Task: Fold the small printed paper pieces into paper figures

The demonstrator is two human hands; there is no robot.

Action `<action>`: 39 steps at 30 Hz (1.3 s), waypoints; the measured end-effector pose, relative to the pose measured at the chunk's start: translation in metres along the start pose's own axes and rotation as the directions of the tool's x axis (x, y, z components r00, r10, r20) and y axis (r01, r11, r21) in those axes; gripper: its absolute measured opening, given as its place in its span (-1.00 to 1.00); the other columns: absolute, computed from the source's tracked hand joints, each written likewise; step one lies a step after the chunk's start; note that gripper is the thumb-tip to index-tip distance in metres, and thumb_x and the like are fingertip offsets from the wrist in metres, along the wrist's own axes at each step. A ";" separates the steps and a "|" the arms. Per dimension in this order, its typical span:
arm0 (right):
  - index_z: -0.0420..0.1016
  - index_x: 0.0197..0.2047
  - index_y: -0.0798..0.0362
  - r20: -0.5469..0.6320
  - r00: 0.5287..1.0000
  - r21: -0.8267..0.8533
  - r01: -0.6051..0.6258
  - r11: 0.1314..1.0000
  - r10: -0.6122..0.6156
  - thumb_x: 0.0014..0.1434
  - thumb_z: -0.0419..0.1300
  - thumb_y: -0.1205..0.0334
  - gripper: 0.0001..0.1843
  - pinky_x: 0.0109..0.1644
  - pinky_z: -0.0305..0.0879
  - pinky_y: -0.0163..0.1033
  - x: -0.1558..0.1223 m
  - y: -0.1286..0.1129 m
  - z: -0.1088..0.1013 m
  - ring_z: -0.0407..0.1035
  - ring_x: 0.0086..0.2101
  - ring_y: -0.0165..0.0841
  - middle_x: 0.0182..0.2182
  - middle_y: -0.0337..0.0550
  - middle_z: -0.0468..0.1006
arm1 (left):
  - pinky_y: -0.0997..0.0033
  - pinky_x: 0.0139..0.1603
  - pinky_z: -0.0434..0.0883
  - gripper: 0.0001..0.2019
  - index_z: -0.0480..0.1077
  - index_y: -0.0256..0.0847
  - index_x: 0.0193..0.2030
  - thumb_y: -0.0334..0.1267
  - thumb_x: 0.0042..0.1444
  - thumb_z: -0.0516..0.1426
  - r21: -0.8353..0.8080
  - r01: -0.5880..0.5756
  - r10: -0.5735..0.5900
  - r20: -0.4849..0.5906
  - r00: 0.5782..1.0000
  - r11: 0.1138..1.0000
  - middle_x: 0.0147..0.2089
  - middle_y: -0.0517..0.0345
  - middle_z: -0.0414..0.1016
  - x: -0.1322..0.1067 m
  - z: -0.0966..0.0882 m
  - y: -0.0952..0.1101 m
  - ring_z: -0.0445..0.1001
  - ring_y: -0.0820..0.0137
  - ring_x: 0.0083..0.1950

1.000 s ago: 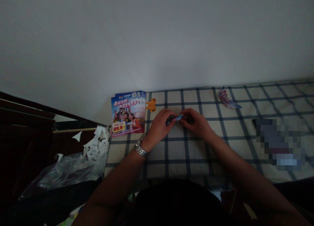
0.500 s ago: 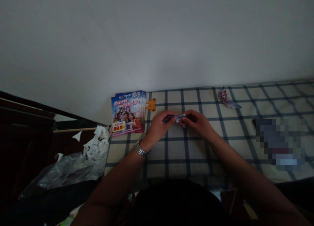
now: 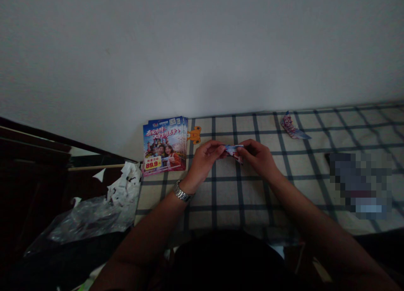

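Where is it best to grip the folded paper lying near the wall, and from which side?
Probably pinch the folded paper by its middle, coming from the near side: the wall stands behind it, and its right end tapers.

a hand could pass over the checked cloth [image 3: 292,165] between the crumpled paper [image 3: 289,128] and the blurred-out object [image 3: 356,183] at right, but the left hand [image 3: 203,158], right hand [image 3: 258,155] and the folded paper [image 3: 232,149] pinched between them block the middle, the flyer stack [image 3: 165,146] the left, and the wall [image 3: 202,51] the far edge.
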State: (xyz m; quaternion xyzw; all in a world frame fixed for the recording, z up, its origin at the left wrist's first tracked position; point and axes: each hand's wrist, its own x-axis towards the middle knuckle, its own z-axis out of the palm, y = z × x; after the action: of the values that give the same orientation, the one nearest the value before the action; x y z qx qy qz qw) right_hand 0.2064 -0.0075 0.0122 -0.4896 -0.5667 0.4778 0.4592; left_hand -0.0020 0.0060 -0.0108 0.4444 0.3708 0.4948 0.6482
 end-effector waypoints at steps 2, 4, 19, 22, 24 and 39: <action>0.55 -0.23 -0.02 0.007 1.000 -0.007 0.004 1.000 -0.004 0.23 0.37 -0.18 -0.62 -0.33 0.49 -0.19 0.000 0.000 -0.001 0.52 -0.46 -0.31 -0.45 -0.20 0.66 | 0.29 -0.01 0.62 -0.71 0.53 -0.19 -0.10 -0.07 0.18 0.39 -0.016 0.011 -0.011 0.002 1.000 1.000 -0.15 0.10 0.66 0.000 -0.001 0.000 0.64 0.41 -0.21; 0.55 -0.23 -0.02 0.012 1.000 -0.015 0.011 1.000 -0.011 0.24 0.36 -0.18 -0.62 -0.33 0.48 -0.19 0.000 0.000 -0.001 0.52 -0.46 -0.31 -0.45 -0.20 0.65 | 0.27 0.00 0.63 -0.71 0.53 -0.19 -0.11 -0.07 0.18 0.40 -0.025 0.022 -0.022 -0.001 1.000 0.999 -0.15 0.09 0.66 0.000 0.000 0.001 0.65 0.39 -0.21; 0.56 -0.18 -0.04 0.003 0.999 -0.093 0.040 0.995 -0.040 0.29 0.32 -0.15 -0.66 -0.28 0.49 -0.16 -0.003 0.004 -0.003 0.56 -0.41 -0.27 -0.41 -0.19 0.67 | 0.23 0.04 0.64 -0.66 0.47 -0.21 -0.17 -0.03 0.14 0.41 -0.051 0.030 -0.031 -0.022 0.999 0.998 -0.18 0.12 0.63 -0.001 0.002 0.001 0.65 0.37 -0.16; 0.57 -0.18 -0.03 -0.008 0.998 -0.130 0.054 0.990 -0.055 0.29 0.31 -0.16 -0.65 -0.27 0.49 -0.15 -0.003 0.004 -0.004 0.57 -0.39 -0.26 -0.39 -0.18 0.68 | 0.24 0.05 0.63 -0.70 0.48 -0.20 -0.16 -0.05 0.18 0.39 -0.036 0.021 -0.021 -0.012 1.000 0.999 -0.16 0.12 0.63 0.000 0.001 -0.001 0.65 0.39 -0.16; 0.57 -0.19 -0.03 -0.016 0.998 -0.138 0.056 0.989 -0.059 0.29 0.31 -0.16 -0.65 -0.28 0.50 -0.16 -0.002 0.004 -0.004 0.57 -0.39 -0.26 -0.39 -0.18 0.68 | 0.26 0.05 0.63 -0.71 0.48 -0.19 -0.15 -0.07 0.18 0.39 -0.044 0.022 -0.023 -0.010 1.000 0.999 -0.16 0.12 0.63 -0.001 0.000 -0.002 0.65 0.39 -0.15; 0.58 -0.16 -0.03 -0.055 0.978 -0.337 0.172 0.926 -0.202 0.36 0.25 -0.13 -0.67 -0.19 0.53 -0.13 -0.004 0.001 -0.009 0.58 -0.34 -0.25 -0.31 -0.13 0.68 | 0.33 0.01 0.57 -0.72 0.50 -0.18 -0.09 -0.07 0.21 0.37 0.127 -0.103 0.102 0.019 0.995 0.986 -0.16 0.13 0.60 -0.002 0.001 0.009 0.62 0.40 -0.15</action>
State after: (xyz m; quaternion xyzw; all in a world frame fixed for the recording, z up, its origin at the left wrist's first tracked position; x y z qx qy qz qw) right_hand 0.2159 -0.0107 0.0117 -0.5240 -0.6619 0.3078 0.4388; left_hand -0.0042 0.0050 -0.0024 0.5066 0.3746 0.4998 0.5943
